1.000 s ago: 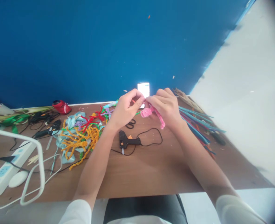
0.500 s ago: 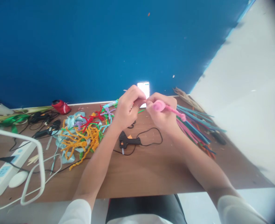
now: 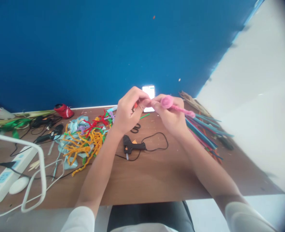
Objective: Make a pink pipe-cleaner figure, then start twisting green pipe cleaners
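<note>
My right hand [image 3: 172, 114] is closed around a fuzzy pink pipe cleaner [image 3: 166, 102]. One part is wound into a flat round coil above the fingers, and a stem with a knobbed end sticks out to the right. My left hand [image 3: 130, 111] is pinched, its thumb and index fingertips meeting the right fingertips. What lies between those fingertips is too small and hidden to make out. Both hands are raised above the table, in front of a lit phone [image 3: 148, 91] propped against the wall.
Below the hands lie a black glue gun [image 3: 134, 145] with its cord and dark-handled scissors [image 3: 136, 129]. Left are tangled yellow pipe cleaners [image 3: 84, 146], ribbon and a white power strip [image 3: 10, 174]. A bundle of blue pipe cleaners [image 3: 202, 133] lies right. A blue wall [image 3: 96, 54] stands behind.
My left hand has shifted slightly left and up, uncovering more of the scissors. The pink coil has turned to show its spiral face and risen a little with my right hand.
</note>
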`<state>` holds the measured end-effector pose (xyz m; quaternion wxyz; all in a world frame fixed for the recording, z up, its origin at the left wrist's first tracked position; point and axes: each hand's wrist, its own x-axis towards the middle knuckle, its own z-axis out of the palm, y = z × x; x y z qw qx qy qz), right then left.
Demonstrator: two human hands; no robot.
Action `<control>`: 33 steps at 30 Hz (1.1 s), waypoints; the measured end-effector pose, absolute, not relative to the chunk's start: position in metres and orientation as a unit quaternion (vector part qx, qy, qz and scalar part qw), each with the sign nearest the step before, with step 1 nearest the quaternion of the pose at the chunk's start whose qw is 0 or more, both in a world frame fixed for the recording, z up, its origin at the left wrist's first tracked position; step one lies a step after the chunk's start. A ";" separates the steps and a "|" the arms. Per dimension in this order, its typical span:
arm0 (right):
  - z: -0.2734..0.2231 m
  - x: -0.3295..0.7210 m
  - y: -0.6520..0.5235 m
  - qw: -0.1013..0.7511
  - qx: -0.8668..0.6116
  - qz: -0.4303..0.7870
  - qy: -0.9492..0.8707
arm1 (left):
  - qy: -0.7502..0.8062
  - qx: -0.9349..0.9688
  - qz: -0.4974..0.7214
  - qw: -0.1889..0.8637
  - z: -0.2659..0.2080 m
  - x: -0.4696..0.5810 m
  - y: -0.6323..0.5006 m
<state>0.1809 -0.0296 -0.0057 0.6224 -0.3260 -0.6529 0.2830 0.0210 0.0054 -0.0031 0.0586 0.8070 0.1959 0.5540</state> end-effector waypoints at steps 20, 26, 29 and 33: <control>-0.006 0.204 -0.014 0.330 -0.315 -0.286 -0.843 | 0.290 0.759 0.395 0.429 -0.001 0.012 0.006; -0.008 0.204 -0.009 0.310 -0.320 -0.258 -0.857 | 0.284 0.798 0.404 0.344 -0.006 0.012 0.012; -0.011 0.204 -0.006 0.328 -0.324 -0.181 -0.869 | 0.277 0.814 0.404 0.311 -0.008 0.013 0.014; -0.014 0.201 -0.010 0.444 -0.304 -0.059 -0.841 | 0.253 0.835 0.437 0.217 -0.009 0.015 0.014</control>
